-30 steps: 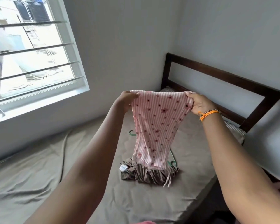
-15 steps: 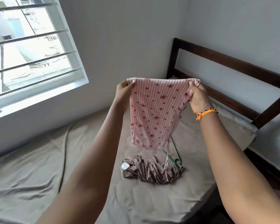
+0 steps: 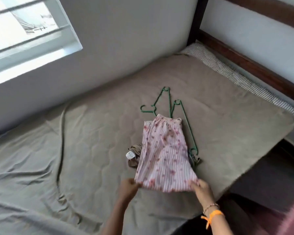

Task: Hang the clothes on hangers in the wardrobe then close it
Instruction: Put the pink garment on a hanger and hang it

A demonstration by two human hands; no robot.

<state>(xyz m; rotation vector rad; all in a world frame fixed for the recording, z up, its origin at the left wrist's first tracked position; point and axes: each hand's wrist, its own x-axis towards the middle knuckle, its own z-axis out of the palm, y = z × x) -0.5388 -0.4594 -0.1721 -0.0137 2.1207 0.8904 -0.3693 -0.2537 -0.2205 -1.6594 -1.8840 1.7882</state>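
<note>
My left hand [image 3: 128, 185] and right hand [image 3: 203, 188] each pinch a near corner of the pink garment [image 3: 165, 153], both grips closed on its hem. It lies spread on the bed [image 3: 92, 150], stretching away from my grip. Beyond its far edge lie two green hangers [image 3: 161, 102], partly under it. A brown garment [image 3: 134, 153] peeks out from under its left side.

Only one thing carries print: a small white tag [image 3: 130, 155] sewn to the crumpled brown garment [image 3: 135, 155] on the bed [image 3: 75, 150]. Grey marks show on the tag, but they are too small and blurred to read. No other text, brand, number or sign can be made out anywhere in the head view.
</note>
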